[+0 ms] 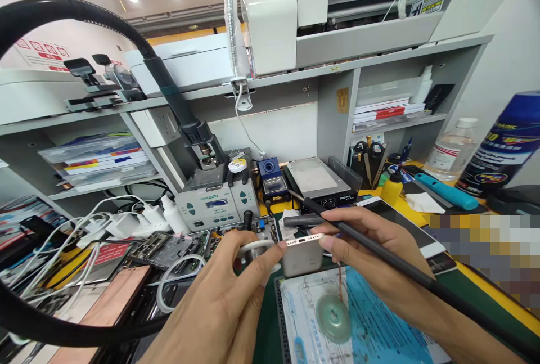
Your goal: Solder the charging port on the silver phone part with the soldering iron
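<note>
A phone stands on edge at the centre, its bottom end with the charging port turned up toward me. My left hand is closed, its thumb at the phone's left corner. Beside those fingers is a white-rimmed spool with a grey metallic middle, partly covered by the hand. My right hand is closed around a black soldering iron, its thin metal tip pointing up and left, away from the phone. The right fingertips also touch the phone's right corner. Below lies a blue-and-white mat bearing a pale green disc.
A grey rework station and a small blue soldering unit stand behind. Circuit boards and white cables crowd the left. At right are a white phone screen, a yellow bottle and a spray can. A black hose arches at left.
</note>
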### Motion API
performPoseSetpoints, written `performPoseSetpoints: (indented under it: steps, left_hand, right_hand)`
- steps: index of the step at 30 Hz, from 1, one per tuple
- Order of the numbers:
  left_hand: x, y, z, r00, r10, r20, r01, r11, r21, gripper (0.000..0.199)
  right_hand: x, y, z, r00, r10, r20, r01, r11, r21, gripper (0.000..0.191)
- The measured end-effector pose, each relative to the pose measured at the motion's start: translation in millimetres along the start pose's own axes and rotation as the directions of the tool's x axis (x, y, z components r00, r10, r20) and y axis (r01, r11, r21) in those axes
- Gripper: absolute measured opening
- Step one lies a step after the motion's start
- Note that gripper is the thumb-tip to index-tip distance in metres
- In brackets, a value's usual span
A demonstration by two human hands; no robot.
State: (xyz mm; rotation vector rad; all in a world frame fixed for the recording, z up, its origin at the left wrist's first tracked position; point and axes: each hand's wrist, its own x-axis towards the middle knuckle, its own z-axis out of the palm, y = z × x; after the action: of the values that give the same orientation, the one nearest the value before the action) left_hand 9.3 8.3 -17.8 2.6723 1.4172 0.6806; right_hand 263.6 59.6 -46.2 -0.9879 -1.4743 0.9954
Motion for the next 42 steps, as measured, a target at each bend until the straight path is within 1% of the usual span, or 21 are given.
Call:
performPoseSetpoints:
  steps: [9, 16, 20, 24, 30, 32, 34, 37, 40, 42]
  left_hand:
    - [-1.6, 0.6, 1.0, 1.0, 0.011, -0.008, -0.011, 1.0, 0.022, 0.059]
    - [-2.6, -1.5, 3.1, 1.0, 0.03, -0.008, -0.03, 0.996, 0.08, 0.061]
    - [-1.4, -2.5, 4.6, 0.998, 0.057, -0.03, -0.053, 0.992, 0.118, 0.059]
    - [-1.2, -1.9, 7.2, 0.995, 0.059, -0.078, -0.048, 0.99, 0.135, 0.058]
    - [-3.0, 0.2, 10.7, 0.995, 0.062, -0.072, -0.048, 0.982, 0.183, 0.058]
    - [-2.6, 0.6, 11.3, 0.996, 0.052, -0.077, -0.038, 0.984, 0.174, 0.056]
    - [-1.8, 0.2, 12.2, 0.996, 0.046, -0.077, -0.032, 0.985, 0.168, 0.056]
    - [-0.6, -2.1, 15.3, 0.995, 0.052, -0.087, -0.037, 0.986, 0.164, 0.056]
    - [-0.3, -4.2, 19.4, 0.991, 0.056, -0.119, -0.037, 0.988, 0.15, 0.055]
    - [-0.6, -4.8, 21.0, 0.99, 0.057, -0.13, -0.039, 0.99, 0.134, 0.053]
  right_hand:
    - [-0.7, -1.6, 1.7, 1.0, 0.005, -0.011, -0.005, 1.0, -0.007, 0.025]
    - [0.6, -2.8, 1.8, 0.999, 0.031, 0.01, -0.032, 0.999, 0.04, 0.025]
    - [0.3, -0.1, 0.6, 0.999, 0.042, 0.016, -0.042, 0.998, 0.05, 0.027]
    - [0.7, 3.4, -0.2, 0.998, 0.059, 0.022, -0.06, 0.997, 0.057, 0.03]
    - [0.9, 0.5, 1.7, 0.998, 0.06, 0.019, -0.061, 0.994, 0.091, 0.029]
    - [1.3, -2.3, 0.4, 0.998, 0.06, -0.014, -0.058, 0.993, 0.104, 0.028]
    - [3.1, -4.7, -3.2, 0.995, 0.054, -0.082, -0.044, 0.992, 0.118, 0.029]
    - [8.2, -7.4, -12.1, 0.985, 0.043, -0.167, -0.005, 0.974, 0.225, 0.029]
    - [12.9, -11.7, -20.8, 0.98, 0.089, -0.18, -0.009, 0.914, 0.406, 0.027]
    - [13.8, -15.5, -25.2, 0.973, 0.14, -0.185, -0.036, 0.878, 0.477, 0.027]
